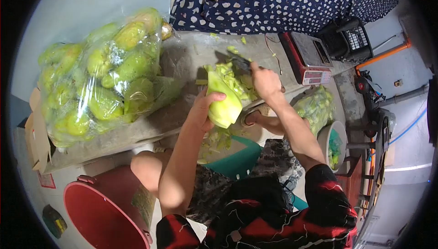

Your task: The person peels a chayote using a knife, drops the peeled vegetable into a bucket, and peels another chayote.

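Observation:
My left hand [204, 107] is wrapped round a large pale green fruit [224, 98], peeled over most of the side that shows. To its upper right, my right hand [266, 82] is closed on the dark handle of a tool [239, 60], which is held apart from the fruit. The tool's far end is hard to make out. Green peelings [237, 82] are heaped on the concrete ledge behind the fruit, and more peelings [218, 140] lie below it by a teal container [237, 158].
A clear bag of green fruits [105, 75] stands left. A red bin [107, 208] is at lower left. At right are a red scale [305, 57], a black basket [349, 39], another filled bag [317, 107] and a white bucket [325, 142]. Patterned cloth [273, 2] hangs behind.

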Motion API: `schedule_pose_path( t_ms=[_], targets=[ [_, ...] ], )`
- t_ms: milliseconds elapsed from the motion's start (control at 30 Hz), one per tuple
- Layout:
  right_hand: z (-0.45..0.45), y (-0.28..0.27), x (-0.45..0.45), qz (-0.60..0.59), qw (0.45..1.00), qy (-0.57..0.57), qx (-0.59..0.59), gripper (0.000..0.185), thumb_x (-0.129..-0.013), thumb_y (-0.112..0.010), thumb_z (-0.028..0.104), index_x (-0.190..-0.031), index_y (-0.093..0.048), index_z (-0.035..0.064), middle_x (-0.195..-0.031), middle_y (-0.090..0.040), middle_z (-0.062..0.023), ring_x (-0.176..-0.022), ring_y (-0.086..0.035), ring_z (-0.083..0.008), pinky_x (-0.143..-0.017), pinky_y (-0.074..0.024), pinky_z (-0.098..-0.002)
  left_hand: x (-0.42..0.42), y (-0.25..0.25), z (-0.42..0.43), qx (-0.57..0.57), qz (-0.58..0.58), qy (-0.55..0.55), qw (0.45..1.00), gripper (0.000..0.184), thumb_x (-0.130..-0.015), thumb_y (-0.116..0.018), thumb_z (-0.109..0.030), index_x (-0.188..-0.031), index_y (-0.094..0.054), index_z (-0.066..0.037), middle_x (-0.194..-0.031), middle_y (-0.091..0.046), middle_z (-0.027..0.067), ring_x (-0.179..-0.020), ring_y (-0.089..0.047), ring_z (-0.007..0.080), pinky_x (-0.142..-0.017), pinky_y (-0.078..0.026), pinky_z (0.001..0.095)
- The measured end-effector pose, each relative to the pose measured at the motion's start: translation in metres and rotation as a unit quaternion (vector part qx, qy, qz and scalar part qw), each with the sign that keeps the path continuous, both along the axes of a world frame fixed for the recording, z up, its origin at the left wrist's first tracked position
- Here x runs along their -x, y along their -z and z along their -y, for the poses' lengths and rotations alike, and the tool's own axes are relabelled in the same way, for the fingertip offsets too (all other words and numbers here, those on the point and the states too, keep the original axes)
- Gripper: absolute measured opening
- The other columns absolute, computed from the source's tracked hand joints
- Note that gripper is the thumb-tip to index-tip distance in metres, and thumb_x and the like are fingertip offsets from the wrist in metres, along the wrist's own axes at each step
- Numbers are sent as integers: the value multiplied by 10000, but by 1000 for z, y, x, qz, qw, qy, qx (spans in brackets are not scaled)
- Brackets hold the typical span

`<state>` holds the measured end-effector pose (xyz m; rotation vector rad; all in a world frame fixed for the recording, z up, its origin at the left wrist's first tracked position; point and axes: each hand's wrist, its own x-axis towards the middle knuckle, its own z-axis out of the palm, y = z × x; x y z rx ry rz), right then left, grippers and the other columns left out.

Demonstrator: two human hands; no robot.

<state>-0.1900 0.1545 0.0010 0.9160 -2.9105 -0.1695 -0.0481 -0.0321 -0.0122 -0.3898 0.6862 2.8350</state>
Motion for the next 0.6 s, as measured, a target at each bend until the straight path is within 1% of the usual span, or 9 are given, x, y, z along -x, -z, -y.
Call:
schedule_pose_path(
  t_ms=[100, 233, 300, 367, 433, 467, 533, 567, 600],
  targets=[
    [-5, -5, 9, -8, 994, 68, 82, 141, -860, -532, 118, -985, -508, 60, -796, -658, -258, -751, -652, -444, -662, -507, -546, 15, 7, 1, 0, 95, -14, 995, 512, -804, -666, -153, -1243, -496, 50, -1090, -628, 195, -976, -650, 326, -888, -539, 470],
    [-24, 4, -6, 20, 987, 125, 104, 183, -882, -546, 163, -1018, -505, 46, -784, -657, -266, -763, -640, -475, -696, -503, -566, 58, 44, 1, -23, 71, -12, 997, 446, -858, -643, -133, -1241, -504, 48, -1106, -630, 196, -1010, -642, 347, -903, -529, 492],
    [-36, 14, -16, 44, 978, 119, 165, 171, -896, -537, 178, -996, -519, 40, -745, -644, -274, -734, -633, -480, -677, -497, -571, 69, 57, 1, -23, 55, -21, 998, 335, -867, -641, -102, -1165, -575, 35, -1062, -659, 155, -993, -657, 295, -873, -537, 442],
    [-47, 21, -27, 40, 977, 123, 170, 161, -893, -556, 162, -979, -528, 29, -720, -634, -280, -719, -630, -481, -671, -489, -580, 75, 71, 0, -14, 63, -3, 998, 347, -883, -634, -150, -1183, -569, 11, -1068, -655, 146, -989, -653, 293, -896, -524, 438],
    [-60, 32, -34, 47, 972, 99, 209, 179, -876, -622, 168, -948, -565, 15, -687, -608, -273, -681, -626, -464, -624, -498, -525, 80, 75, -2, -38, 108, -54, 992, 393, -917, -604, -227, -1242, -535, -16, -1089, -642, 151, -989, -642, 301, -896, -520, 460],
    [-68, 35, -36, 46, 971, 101, 210, 179, -876, -622, 168, -948, -565, 15, -687, -608, -273, -681, -626, -464, -624, -498, -525, 81, 79, -3, -10, 121, -72, 990, 465, -951, -567, -324, -1300, -486, -27, -1107, -627, 168, -988, -631, 327, -897, -516, 480],
    [-78, 35, -43, 119, 947, 56, 293, 238, -908, -647, 214, -887, -563, -8, -589, -586, -176, -526, -604, -320, -528, -484, -421, 74, 75, -2, -41, 108, -99, 988, 501, -959, -550, -374, -1334, -452, -56, -1126, -620, 181, -1004, -627, 341, -896, -513, 501],
    [-81, 36, -50, 120, 946, 56, 294, 238, -908, -647, 214, -887, -563, -8, -589, -586, -176, -526, -604, -320, -528, -484, -421, 70, 73, -1, -73, 95, -127, 985, 537, -966, -533, -423, -1368, -418, -85, -1145, -612, 194, -1021, -623, 354, -895, -511, 523],
    [-78, 23, -62, 213, 898, 113, 367, 263, -925, -639, 228, -842, -555, -8, -586, -584, -130, -504, -579, -248, -500, -466, -377, 66, 67, 0, -71, 96, -127, 985, 537, -966, -533, -423, -1368, -418, -85, -1145, -612, 194, -1021, -623, 354, -895, -511, 523]
  ],
)
